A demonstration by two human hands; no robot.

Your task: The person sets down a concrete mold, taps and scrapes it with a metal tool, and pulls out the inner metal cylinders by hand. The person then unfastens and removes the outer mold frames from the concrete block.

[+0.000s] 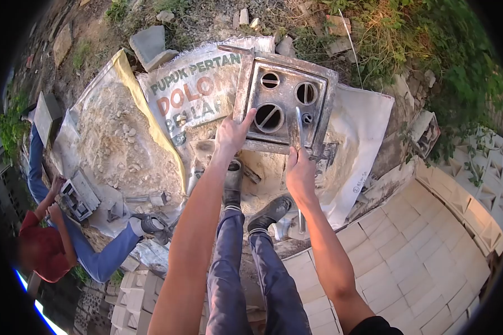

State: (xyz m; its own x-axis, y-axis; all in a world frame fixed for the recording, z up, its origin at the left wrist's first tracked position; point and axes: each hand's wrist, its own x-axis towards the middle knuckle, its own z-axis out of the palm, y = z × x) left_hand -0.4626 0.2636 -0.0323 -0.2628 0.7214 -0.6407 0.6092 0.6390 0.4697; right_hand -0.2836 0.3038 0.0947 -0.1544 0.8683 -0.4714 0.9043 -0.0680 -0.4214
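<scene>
A square, rusty metal block mould [288, 84] is raised in front of me, tilted so its face with several round openings, some crossed by bars, shows. My left hand [233, 134] grips its lower left edge, thumb over the frame, other fingers mostly hidden. My right hand [300, 174] is closed around a long, narrow metal bar [300, 125], its upper end in front of the mould's lower right part. The bar's lower end shows below the hand. Whether the bar touches the mould, I cannot tell. Beneath, pale powder [262, 176] covers the ground between printed sacks.
A pile of pale powder [120, 134] lies on a sack at left. There, a co-worker in a red shirt [47, 245] handles another mould [78, 198]. Pale blocks [408, 245] fill the lower right; more blocks [137, 298] stand lower left. Broken slabs [149, 46] lie behind.
</scene>
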